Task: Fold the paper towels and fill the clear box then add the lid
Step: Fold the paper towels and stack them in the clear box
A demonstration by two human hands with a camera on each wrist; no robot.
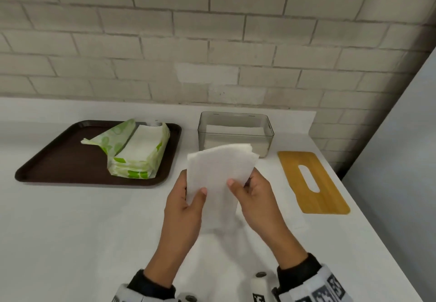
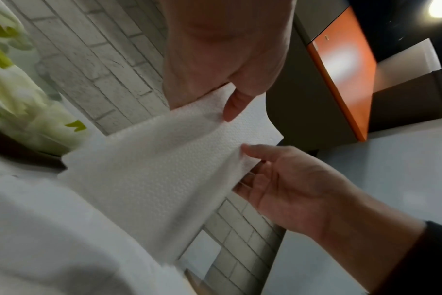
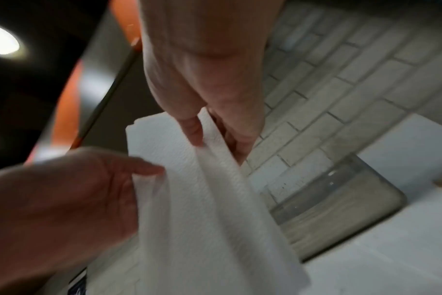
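- Worktop (image 1: 70, 231): we see the tray (image 1: 47, 167) with the opened towel pack (image 1: 136, 153) at 10 o'clock, in reach for restocking.
- Clear box (image 1: 236, 131), 12 o'clock, part filled; fill depth unclear.
- Lid (image 1: 311, 181), 2 o'clock, off, presumably awaiting filling.
- Paper towel (image 1: 217, 176), centre, lifted: left hand (image 1: 186, 205) and right hand (image 1: 257, 202) each pinch an edge; its lower end blurs.

Even, soft light over my head view, faint shadows under my hands (image 1: 219, 202); brick lines bow at the edges. Both wrist views are dimmer and motion-blurred, a ceiling lamp (image 3: 0, 41) glaring beyond my right hand.
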